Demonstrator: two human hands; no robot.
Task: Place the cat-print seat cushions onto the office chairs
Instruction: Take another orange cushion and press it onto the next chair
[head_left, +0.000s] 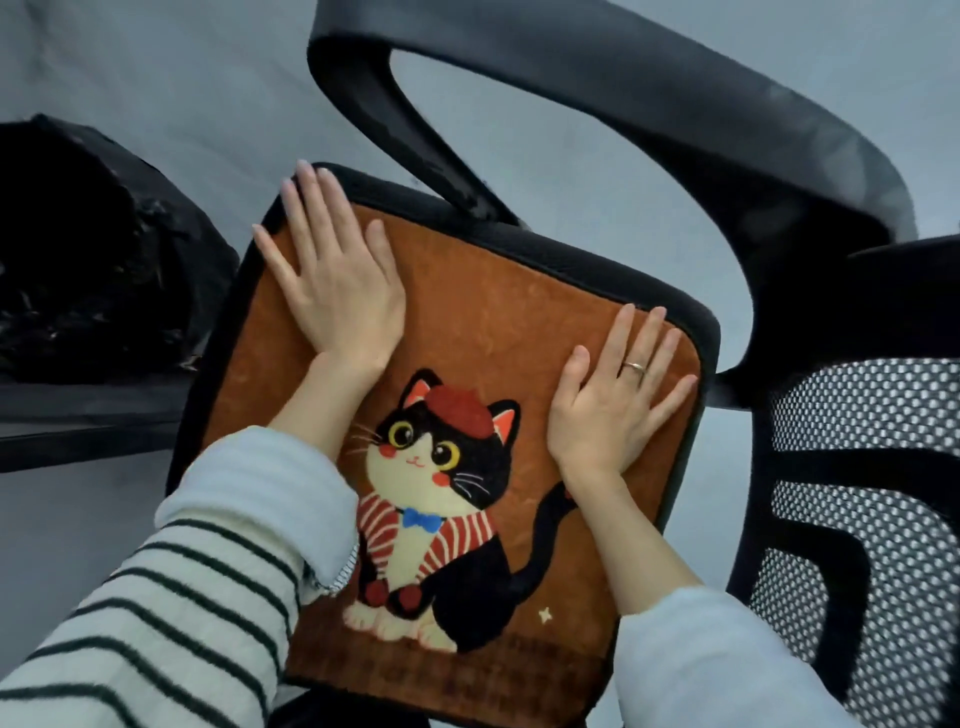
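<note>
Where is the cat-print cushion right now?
Centre of the head view: the cat-print cushion lies on the chair seat, both hands flat on it, mesh backrest to its right.

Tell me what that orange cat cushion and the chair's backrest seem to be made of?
The orange cat-print seat cushion looks like soft plush or short-pile velvet: its matte surface shows mottled nap marks. The black office chair's backrest appears to be woven mesh in a smooth, probably plastic frame, since light shows through its regular holes.
</note>
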